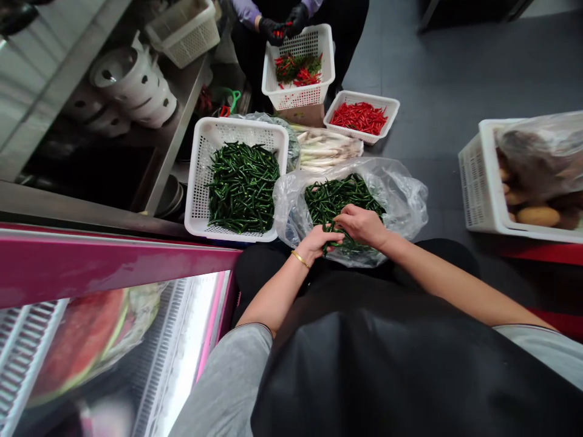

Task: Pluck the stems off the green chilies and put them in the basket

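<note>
The person sits over a clear plastic bag (pixel 401 203) resting on their black-aproned lap, its mouth spread wide around a heap of green chilies (pixel 341 200). The left hand (pixel 319 243), with a gold bangle (pixel 299 259) at the wrist, has its grip closed on a few chilies at the near edge of the heap. The right hand (pixel 362 224) lies just beside it, fingers curled down on the pile; whether that grip is clamped on anything, I cannot tell. Just past the bag's left side, a white plastic basket (pixel 237 224) full of more green chilies sits on the dark grey floor (pixel 437 115), its near corner close to the left hand. Pale stalks (pixel 323 149) lie beyond the bag, beside a shallower white basket of red chilies (pixel 359 118). Past them, a co-worker's black-gloved hands (pixel 282 27) work above a third white basket (pixel 298 67) holding red and green chilies. To the left, the pink edge of a glass-topped display freezer (pixel 109 261) runs close beside the person's left arm, with a stainless steel shelf (pixel 180 142) carrying white stacked containers (pixel 134 85) beyond it. That side leaves the hands little room. To the right, grey floor shows between the bag and a white basket (pixel 483 188) of potatoes (pixel 537 215) partly covered by plastic, leaving wider room there.
</note>
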Motion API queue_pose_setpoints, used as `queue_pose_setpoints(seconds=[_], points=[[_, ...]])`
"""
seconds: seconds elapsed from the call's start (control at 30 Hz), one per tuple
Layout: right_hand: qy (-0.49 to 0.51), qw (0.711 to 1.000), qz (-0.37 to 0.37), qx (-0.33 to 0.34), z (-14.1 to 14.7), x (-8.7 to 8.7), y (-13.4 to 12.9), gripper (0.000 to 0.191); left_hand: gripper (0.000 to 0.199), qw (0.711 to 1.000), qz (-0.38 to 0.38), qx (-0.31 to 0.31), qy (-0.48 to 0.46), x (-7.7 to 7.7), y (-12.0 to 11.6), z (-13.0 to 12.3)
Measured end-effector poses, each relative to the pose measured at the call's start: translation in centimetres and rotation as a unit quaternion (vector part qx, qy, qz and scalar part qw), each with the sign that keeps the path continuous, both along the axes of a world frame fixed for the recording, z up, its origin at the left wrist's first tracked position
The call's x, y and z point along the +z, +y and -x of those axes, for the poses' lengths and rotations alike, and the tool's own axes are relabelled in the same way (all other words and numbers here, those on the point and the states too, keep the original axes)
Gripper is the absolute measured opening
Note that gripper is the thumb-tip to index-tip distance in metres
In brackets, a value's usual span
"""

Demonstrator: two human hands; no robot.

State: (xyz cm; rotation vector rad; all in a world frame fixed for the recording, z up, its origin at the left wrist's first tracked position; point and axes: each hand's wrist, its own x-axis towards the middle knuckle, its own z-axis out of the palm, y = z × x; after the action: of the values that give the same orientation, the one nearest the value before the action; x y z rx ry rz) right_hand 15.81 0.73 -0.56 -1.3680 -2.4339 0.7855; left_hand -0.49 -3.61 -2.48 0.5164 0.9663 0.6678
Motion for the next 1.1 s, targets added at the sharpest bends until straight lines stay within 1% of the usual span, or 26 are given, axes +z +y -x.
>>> queue_pose_setpoints(seconds=[0.03, 0.07, 0.1, 0.2, 0.23, 0.27, 0.3, 0.37, 0.43, 0.5, 0.53, 0.57, 0.6, 0.63, 0.67, 0.7, 0.73, 0.77, 0.83, 0.9, 0.93, 0.97, 1.0, 1.03, 1.1], points=[[-0.055, 0.998, -0.027, 0.013, -0.1, 0.0, 0.7, 0.033, 0.033, 1.0, 0.01, -0.003, -0.01, 0.1, 0.0, 0.1], [-0.105, 0.994, -0.036, 0.014, -0.1, -0.1, 1.6, 0.035, 0.033, 1.0, 0.018, 0.008, -0.023, 0.1, 0.1, 0.4], [-0.147, 0.988, -0.034, 0.005, 0.0, -0.2, 2.5, 0.035, 0.033, 0.998, 0.025, 0.034, -0.036, 0.1, 0.3, 0.7], [-0.232, 0.972, -0.022, -0.022, 1.5, -0.9, 4.9, 0.04, 0.033, 0.983, 0.049, 0.169, -0.052, -0.1, 1.5, 1.9], [-0.246, 0.969, -0.017, -0.02, 2.2, -1.3, 5.4, 0.041, 0.032, 0.975, 0.051, 0.21, -0.05, -0.2, 1.9, 2.4], [-0.255, 0.967, -0.009, -0.01, 2.9, -1.7, 5.9, 0.041, 0.031, 0.969, 0.049, 0.238, -0.047, -0.3, 2.3, 2.7], [-0.263, 0.965, 0.003, 0.005, 3.5, -2.1, 6.2, 0.039, 0.031, 0.965, 0.044, 0.253, -0.046, -0.4, 2.6, 3.0], [-0.271, 0.962, 0.028, 0.03, 4.2, -2.7, 6.8, 0.035, 0.034, 0.967, 0.033, 0.25, -0.044, -0.5, 2.9, 3.3], [-0.243, 0.968, 0.052, 0.03, 3.9, -2.7, 7.2, 0.029, 0.036, 0.974, 0.023, 0.225, -0.031, -0.5, 3.1, 3.0], [-0.153, 0.983, 0.097, -0.003, 2.8, -2.2, 7.3, 0.023, 0.035, 0.98, -0.001, 0.2, 0.0, -0.5, 3.2, 2.5], [-0.089, 0.986, 0.137, -0.024, 2.1, -1.8, 7.1, 0.02, 0.034, 0.982, -0.018, 0.189, 0.021, -0.4, 3.2, 2.1], [-0.021, 0.982, 0.182, -0.041, 1.6, -1.4, 6.8, 0.019, 0.035, 0.983, -0.036, 0.177, 0.043, -0.4, 3.4, 1.7], [0.044, 0.972, 0.225, -0.056, 1.1, -1.0, 6.3, 0.018, 0.036, 0.983, -0.053, 0.161, 0.064, -0.4, 3.5, 1.3], [0.097, 0.959, 0.258, -0.067, 0.8, -0.7, 5.7, 0.019, 0.038, 0.984, -0.067, 0.141, 0.083, -0.4, 3.7, 0.9], [0.132, 0.95, 0.272, -0.077, 0.6, -0.6, 5.0, 0.021, 0.039, 0.985, -0.079, 0.118, 0.095, -0.3, 3.9, 0.6], [0.147, 0.949, 0.266, -0.087, 0.6, -0.5, 4.3, 0.023, 0.039, 0.986, -0.088, 0.095, 0.102, -0.3, 4.0, 0.4], [0.144, 0.956, 0.24, -0.094, 0.6, -0.4, 3.7, 0.024, 0.038, 0.988, -0.092, 0.072, 0.105, -0.2, 4.2, 0.2], [0.123, 0.968, 0.197, -0.096, 0.7, -0.4, 3.1, 0.024, 0.035, 0.989, -0.092, 0.051, 0.106, -0.2, 4.3, 0.0], [0.044, 0.992, 0.086, -0.08, 0.9, -0.1, 2.3, 0.023, 0.03, 0.991, -0.077, 0.015, 0.11, -0.1, 4.3, -0.3], [-0.054, 0.997, -0.009, -0.058, 0.7, 0.4, 1.6, 0.028, 0.026, 0.993, -0.05, -0.003, 0.106, 0.0, 4.1, -0.4], [-0.102, 0.993, -0.039, -0.053, 0.4, 0.7, 1.2, 0.032, 0.025, 0.995, -0.038, 0.002, 0.096, 0.1, 4.0, -0.3], [-0.146, 0.987, -0.054, -0.05, 0.1, 0.9, 0.8, 0.035, 0.025, 0.996, -0.025, 0.02, 0.08, 0.2, 3.9, 0.0], [-0.188, 0.98, -0.051, -0.042, -0.2, 1.0, 0.2, 0.039, 0.025, 0.997, -0.011, 0.047, 0.058, 0.3, 3.7, 0.4], [-0.227, 0.973, -0.036, -0.027, -0.5, 1.0, -0.5, 0.043, 0.025, 0.996, 0.003, 0.08, 0.03, 0.4, 3.5, 1.0], [-0.298, 0.954, 0.019, 0.021, -0.9, 0.3, -1.9, 0.045, 0.026, 0.989, 0.032, 0.14, -0.029, 0.5, 3.2, 2.1]])
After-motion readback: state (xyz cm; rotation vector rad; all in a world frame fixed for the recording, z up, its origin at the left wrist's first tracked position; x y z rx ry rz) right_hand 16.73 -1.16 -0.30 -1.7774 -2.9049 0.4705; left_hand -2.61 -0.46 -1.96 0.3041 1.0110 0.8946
